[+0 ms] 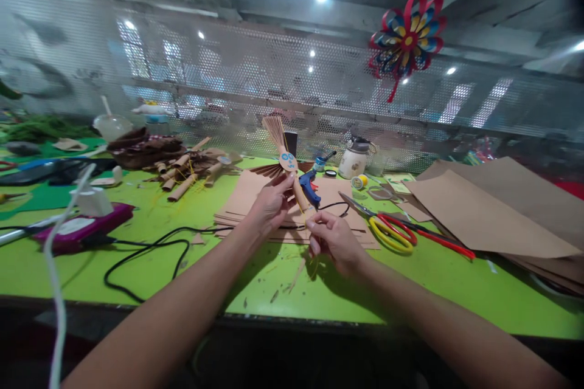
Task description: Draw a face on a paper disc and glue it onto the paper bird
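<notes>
My left hand (pixel 272 206) is closed around a brown paper bird-like figure (pixel 288 162), with pleated fans, a round face marked in blue and a rolled paper tube for a body. It tilts up and away from me. At the tube's lower end my right hand (pixel 335 240) pinches with thumb and forefinger, seemingly on thin yellow string (pixel 312 268), whose ends hang below the fingers. Just behind the figure lies a blue glue gun (pixel 310 189) on stacked brown paper (pixel 237 197).
Scissors with yellow handles (pixel 392 237) and a red-handled tool (pixel 447 240) lie to the right, near large brown paper sheets (pixel 483 213). Rolled paper pieces (pixel 182 185) are heaped at left. A purple power strip (pixel 89 228) trails black cable. A white jug (pixel 353 158) stands behind.
</notes>
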Demonstrator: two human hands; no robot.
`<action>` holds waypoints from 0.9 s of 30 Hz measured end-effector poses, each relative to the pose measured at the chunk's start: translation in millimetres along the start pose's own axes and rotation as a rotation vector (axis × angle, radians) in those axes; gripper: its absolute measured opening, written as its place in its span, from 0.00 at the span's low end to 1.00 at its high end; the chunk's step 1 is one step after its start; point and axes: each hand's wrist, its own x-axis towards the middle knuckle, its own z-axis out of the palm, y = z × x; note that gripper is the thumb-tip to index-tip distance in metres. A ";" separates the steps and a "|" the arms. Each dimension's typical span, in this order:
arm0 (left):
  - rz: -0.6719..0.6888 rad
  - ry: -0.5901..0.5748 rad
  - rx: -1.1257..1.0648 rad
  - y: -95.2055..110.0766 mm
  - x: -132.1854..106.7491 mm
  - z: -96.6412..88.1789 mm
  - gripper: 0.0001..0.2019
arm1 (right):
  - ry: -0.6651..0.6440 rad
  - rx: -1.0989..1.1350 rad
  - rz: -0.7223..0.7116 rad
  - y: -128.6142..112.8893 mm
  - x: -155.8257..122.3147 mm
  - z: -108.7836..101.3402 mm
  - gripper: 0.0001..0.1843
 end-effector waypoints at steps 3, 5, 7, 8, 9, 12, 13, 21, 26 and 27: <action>-0.008 -0.018 0.022 -0.7 -1.5 0.7 0.02 | -0.068 -0.018 0.023 -3.5 -2.5 0.4 0.15; -0.014 -0.025 0.034 -1.8 -1.7 0.4 0.02 | -0.106 -0.028 0.040 -6.2 -3.6 -0.4 0.15; -0.019 -0.030 0.041 -3.1 -1.4 -0.4 0.02 | -0.162 -0.017 0.063 -8.1 -4.2 -1.3 0.15; -0.022 -0.033 0.043 -3.5 -1.2 -0.8 0.03 | -0.191 -0.005 0.071 -8.7 -4.3 -1.7 0.15; -0.025 -0.036 0.044 -3.6 -1.2 -0.9 0.03 | -0.213 0.008 0.077 -8.9 -4.3 -1.9 0.15; -0.026 -0.044 0.033 -2.1 -1.8 -0.1 0.03 | -0.217 0.025 0.078 -8.6 -3.9 -2.1 0.15; -0.023 -0.046 0.026 -1.3 -2.0 0.4 0.04 | -0.207 0.026 0.075 -8.2 -3.6 -2.1 0.15; -0.025 -0.077 0.012 -1.6 -1.2 0.4 0.08 | -0.249 0.014 0.045 -1.7 0.0 -6.4 0.13; -0.052 -0.126 0.023 -1.3 -4.6 2.7 0.05 | -0.317 0.030 0.042 1.6 2.0 -9.1 0.12; -0.055 -0.130 0.024 -1.1 -5.4 3.4 0.05 | -0.331 0.026 0.041 1.4 2.1 -9.2 0.13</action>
